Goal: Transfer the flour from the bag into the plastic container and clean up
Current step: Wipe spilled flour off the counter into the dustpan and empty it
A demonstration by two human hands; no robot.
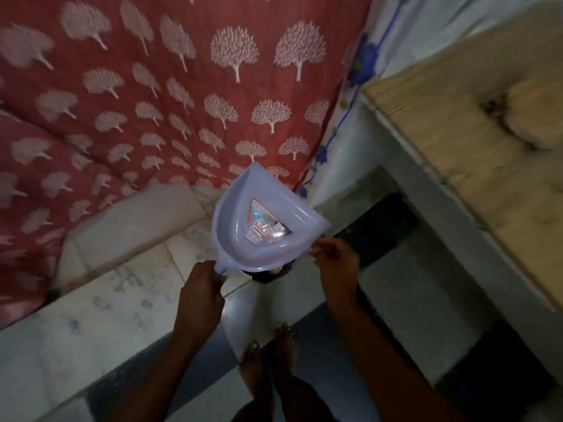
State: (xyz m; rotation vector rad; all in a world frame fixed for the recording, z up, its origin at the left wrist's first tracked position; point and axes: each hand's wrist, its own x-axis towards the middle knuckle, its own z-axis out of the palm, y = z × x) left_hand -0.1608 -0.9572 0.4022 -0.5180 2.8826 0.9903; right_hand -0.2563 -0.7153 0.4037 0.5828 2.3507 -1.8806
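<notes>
Left hand (pixel 199 295): fingers clamped on dustpan (pixel 259 222) handle. Right hand (pixel 333 258): fingers pinch pan's side edge. Dark bin (pixel 268 274) sits just under pan, between your fingers. Tip slow, mouth over bin. Flour bag, container: not seen.

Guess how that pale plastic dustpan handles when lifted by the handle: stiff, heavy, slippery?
The dustpan looks moulded and keeps its scoop shape, so probably stiff. The left hand alone grips its handle, suggesting it is light. The smooth glossy plastic may be slippery; the right hand sits at its rim.
</notes>
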